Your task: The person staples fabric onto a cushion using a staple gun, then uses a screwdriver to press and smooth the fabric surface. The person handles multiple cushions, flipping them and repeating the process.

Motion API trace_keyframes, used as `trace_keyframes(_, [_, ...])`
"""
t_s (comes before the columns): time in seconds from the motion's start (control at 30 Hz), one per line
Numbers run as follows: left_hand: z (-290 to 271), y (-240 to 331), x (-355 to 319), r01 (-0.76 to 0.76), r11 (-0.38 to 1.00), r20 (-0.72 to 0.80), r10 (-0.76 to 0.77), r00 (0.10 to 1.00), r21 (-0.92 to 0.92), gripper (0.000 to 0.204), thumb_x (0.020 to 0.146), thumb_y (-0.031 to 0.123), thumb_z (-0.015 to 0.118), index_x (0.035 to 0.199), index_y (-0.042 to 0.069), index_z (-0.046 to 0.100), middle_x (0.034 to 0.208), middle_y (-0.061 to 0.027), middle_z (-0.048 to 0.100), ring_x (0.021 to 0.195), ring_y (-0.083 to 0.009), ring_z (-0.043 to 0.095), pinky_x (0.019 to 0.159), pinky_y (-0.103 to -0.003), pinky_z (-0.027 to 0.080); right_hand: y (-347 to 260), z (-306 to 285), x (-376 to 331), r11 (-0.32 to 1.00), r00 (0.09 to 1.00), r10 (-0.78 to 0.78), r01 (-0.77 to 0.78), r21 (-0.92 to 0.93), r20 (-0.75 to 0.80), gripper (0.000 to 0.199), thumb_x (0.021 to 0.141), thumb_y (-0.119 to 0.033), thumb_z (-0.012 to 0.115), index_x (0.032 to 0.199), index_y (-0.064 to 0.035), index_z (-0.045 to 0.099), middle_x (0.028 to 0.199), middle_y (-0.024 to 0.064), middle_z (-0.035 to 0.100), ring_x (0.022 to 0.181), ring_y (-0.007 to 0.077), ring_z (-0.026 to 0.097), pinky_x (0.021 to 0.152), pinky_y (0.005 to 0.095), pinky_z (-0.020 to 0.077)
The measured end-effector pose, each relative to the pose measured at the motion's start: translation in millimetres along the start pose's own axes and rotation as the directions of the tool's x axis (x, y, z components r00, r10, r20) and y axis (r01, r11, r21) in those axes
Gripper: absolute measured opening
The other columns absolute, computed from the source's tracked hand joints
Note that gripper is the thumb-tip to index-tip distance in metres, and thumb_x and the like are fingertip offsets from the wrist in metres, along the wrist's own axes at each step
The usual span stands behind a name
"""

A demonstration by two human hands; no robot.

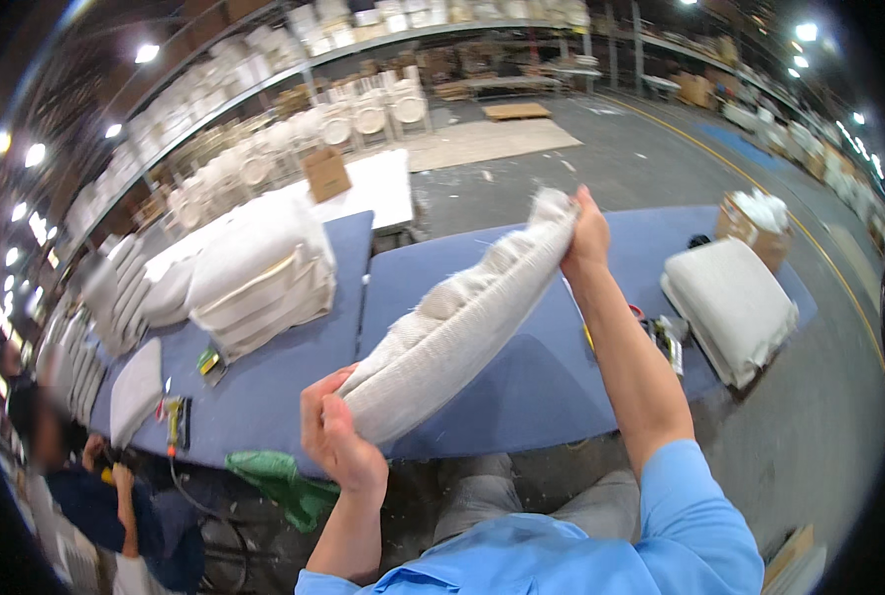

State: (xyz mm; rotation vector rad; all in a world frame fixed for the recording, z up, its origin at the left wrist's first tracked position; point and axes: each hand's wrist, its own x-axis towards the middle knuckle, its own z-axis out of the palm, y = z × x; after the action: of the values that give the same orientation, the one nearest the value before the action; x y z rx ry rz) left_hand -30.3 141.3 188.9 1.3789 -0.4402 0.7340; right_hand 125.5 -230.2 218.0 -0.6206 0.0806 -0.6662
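Off-white, woven-fabric padded cushion (pixel 472 322) is held above the flat, blue-topped desk (pixel 532 397), at centre, long axis running 7 to 1 o'clock. Bare left hand (pixel 343 436): grip clamped on the cushion's 7 o'clock end; bare right hand (pixel 587 238): clamped on its 1 o'clock end. Two-ended hold probably limits sagging and turns the gathered side to view. Appearance: long, slightly bowed; smooth band toward 5 o'clock, ruffled, frayed cloth toward 11 o'clock.

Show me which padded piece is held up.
The long padded piece, gripped at both ends by the left hand and right hand above the blue work surface; the puffy piece at right and stack at left rest on it.
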Motion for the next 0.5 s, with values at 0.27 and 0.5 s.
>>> trace_keyframes(0.27, [41,-13,-8,-0.354,0.922,0.330,0.288,0.899,0.159,0.033,0.112,0.018,0.056,0.139,-0.001,0.055,0.139,-0.0192,0.063,0.126,-0.0275,0.061,0.113,-0.044,0.047,-49,-34,51,0.482,0.991,0.119,-0.004,-0.876,0.061,0.069,0.115,-0.066,0.038,0.140,-0.0082,0.067,0.118,0.0099,0.075,0.098,0.0269,0.069,0.091,0.0467,0.0545])
trace_keyframes(0.5, [27,-37,-22,-0.076,0.997,0.299,0.069,0.952,0.013,0.054,0.096,0.018,0.086,0.138,0.001,0.057,0.139,-0.0198,0.070,0.123,-0.0240,0.068,0.106,-0.037,0.053,-15,-210,29,-0.663,0.922,0.341,0.098,-0.742,-0.183,0.065,0.100,-0.057,0.063,0.125,0.0019,0.075,0.128,0.0285,0.074,0.119,0.0471,0.072,0.104,0.0548,0.0559])
